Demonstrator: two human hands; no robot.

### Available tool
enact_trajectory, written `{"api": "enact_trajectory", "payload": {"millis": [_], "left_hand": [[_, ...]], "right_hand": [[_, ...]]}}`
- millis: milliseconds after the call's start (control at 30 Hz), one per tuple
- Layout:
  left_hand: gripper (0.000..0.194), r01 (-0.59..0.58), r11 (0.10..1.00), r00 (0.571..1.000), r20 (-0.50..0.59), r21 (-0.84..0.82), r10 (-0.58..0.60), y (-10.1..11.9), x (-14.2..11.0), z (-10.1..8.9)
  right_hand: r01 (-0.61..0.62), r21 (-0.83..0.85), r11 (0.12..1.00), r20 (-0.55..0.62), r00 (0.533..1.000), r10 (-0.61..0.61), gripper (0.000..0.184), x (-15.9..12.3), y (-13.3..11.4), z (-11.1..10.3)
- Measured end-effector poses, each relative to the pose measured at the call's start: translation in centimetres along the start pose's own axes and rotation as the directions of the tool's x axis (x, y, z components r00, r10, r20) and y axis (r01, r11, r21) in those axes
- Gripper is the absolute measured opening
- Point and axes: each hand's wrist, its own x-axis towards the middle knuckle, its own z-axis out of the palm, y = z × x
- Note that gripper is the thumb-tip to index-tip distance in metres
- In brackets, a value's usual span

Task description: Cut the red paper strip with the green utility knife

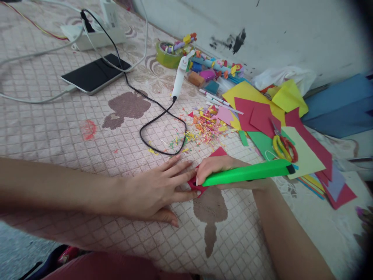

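Observation:
My left hand lies flat on the patterned cloth with its fingers spread. Its fingertips rest at a small piece of red paper. From the other side my right hand is closed round a long bright-green tool with a black end, low over the same paper. The tool's working tip is hidden by my fingers, so its exact kind cannot be told. A dark spot shows on the red paper beside my right thumb. Just beyond the hands lies a heap of coloured paper shreds.
Scissors lie on coloured paper sheets at the right. A white glue gun with a looping black cord stands beyond. Farther back are a tape roll, a phone and a power strip. A wall bounds the back.

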Motion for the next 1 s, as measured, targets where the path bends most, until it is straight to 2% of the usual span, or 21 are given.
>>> {"api": "enact_trajectory", "payload": {"millis": [367,567,700,867,1000], "left_hand": [[0.062,0.020,1.000,1.000,-0.004,-0.003,-0.020,0.1,-0.1,-0.2],[0.063,0.009,1.000,0.999,0.031,-0.003,-0.009,0.0,0.0,-0.1],[0.060,0.009,1.000,0.999,0.050,-0.003,-0.009,0.0,0.0,-0.4],[0.059,0.012,1.000,0.999,0.033,0.009,-0.012,0.1,0.0,-0.6],[0.057,0.007,1.000,0.999,0.035,0.021,-0.008,0.1,-0.1,-0.4]], "right_hand": [[-0.004,-0.032,0.999,0.042,0.999,0.006,0.028,0.1,0.4,-0.4],[-0.040,-0.052,0.998,0.032,0.999,0.041,0.033,0.5,-0.9,-0.1],[-0.027,-0.058,0.998,0.074,0.997,0.031,0.038,1.0,-1.4,0.0],[-0.022,-0.040,0.999,0.096,0.995,0.026,0.031,1.2,-1.3,-0.4],[-0.023,-0.033,0.999,0.142,0.989,0.028,0.034,1.5,-1.4,-0.9]]}}
